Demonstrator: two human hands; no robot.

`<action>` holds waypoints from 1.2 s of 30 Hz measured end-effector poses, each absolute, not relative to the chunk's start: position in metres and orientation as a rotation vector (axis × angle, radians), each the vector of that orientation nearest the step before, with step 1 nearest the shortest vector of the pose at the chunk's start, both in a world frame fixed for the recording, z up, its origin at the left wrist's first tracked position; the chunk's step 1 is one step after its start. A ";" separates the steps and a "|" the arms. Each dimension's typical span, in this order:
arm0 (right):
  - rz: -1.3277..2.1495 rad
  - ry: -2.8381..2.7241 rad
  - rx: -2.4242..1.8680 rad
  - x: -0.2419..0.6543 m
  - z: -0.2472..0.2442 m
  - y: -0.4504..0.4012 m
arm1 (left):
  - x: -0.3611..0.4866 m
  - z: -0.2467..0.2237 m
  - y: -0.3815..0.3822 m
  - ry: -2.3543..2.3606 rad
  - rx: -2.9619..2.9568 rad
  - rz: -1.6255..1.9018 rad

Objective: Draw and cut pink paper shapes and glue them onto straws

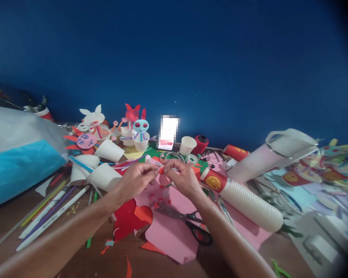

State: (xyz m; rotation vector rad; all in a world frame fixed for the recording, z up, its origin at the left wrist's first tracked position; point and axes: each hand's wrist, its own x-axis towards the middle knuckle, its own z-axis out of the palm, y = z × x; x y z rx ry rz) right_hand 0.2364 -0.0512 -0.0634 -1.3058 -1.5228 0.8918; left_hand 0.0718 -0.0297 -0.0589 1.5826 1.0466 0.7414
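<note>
Above the pink paper sheets (174,239), my two hands meet, fingertips almost touching. My right hand (182,177) pinches a small orange-red paper piece (161,170) between thumb and fingers. The fingers of my left hand (138,177) are pressed together at the piece's left side; whether they grip the same piece is hard to make out. Below the hands lies a pair of black-handled scissors (201,234), blades pointing left, among small red and pink scraps. Red paper (127,223) with cut edges is left of the scissors.
A long stack of paper cups (252,202) lies to the right, near a white jug (258,158). Paper-cup figures (141,141) stand along the blue wall beside a bright phone (168,131). Tipped cups (104,177), markers (52,218) and a blue-white bag (20,162) occupy the left.
</note>
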 end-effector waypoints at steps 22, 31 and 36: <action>0.651 -1.656 -1.346 0.232 -0.062 -0.059 | 0.070 -0.060 -0.031 1.046 1.598 0.706; 0.593 -1.686 -1.329 0.231 -0.064 -0.059 | 0.073 -0.066 -0.030 1.046 1.560 0.727; 0.577 -1.699 -1.360 0.228 -0.066 -0.060 | 0.074 -0.068 -0.031 1.089 1.558 0.778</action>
